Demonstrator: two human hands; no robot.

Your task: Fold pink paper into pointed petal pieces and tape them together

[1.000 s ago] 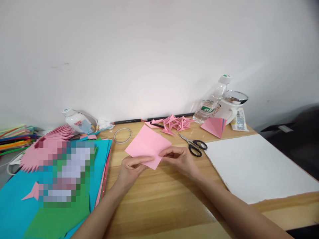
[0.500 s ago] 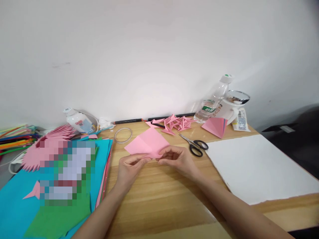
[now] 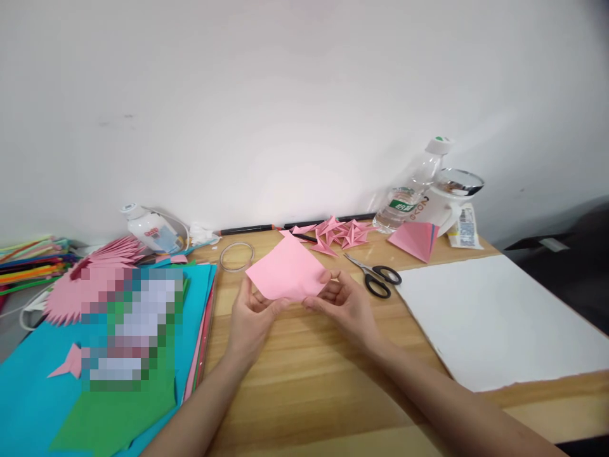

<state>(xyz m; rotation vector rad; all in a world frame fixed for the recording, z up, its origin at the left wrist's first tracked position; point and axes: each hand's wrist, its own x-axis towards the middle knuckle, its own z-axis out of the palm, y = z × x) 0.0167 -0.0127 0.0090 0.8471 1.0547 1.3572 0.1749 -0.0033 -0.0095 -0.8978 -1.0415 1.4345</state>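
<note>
A square of pink paper (image 3: 288, 270) is held cornerwise between my two hands, its near edge curling slightly. My left hand (image 3: 252, 314) grips its left side, with the thumb along the near edge and the other fingers partly hidden underneath. On the right, my right hand (image 3: 345, 304) pinches the paper with its thumb and fingers. Behind the paper lie several folded pink paper pieces (image 3: 354, 233). Black-handled scissors (image 3: 377, 278) lie to the right of my right hand, and a roll of clear tape (image 3: 236, 256) is beyond my left hand.
At left are coloured paper sheets (image 3: 28, 381), a pleated pink paper ring (image 3: 61, 295) and a white bottle (image 3: 151, 231). A white board (image 3: 495, 324) covers the right side. Near the wall stand a water bottle (image 3: 402, 206), a mug (image 3: 442, 209) and a pink paper stack (image 3: 413, 241).
The pink paper has been turned and lifted a little, and its centre crease no longer shows. My left fingers have slid under its left side; my right fingers have moved up its right edge.
</note>
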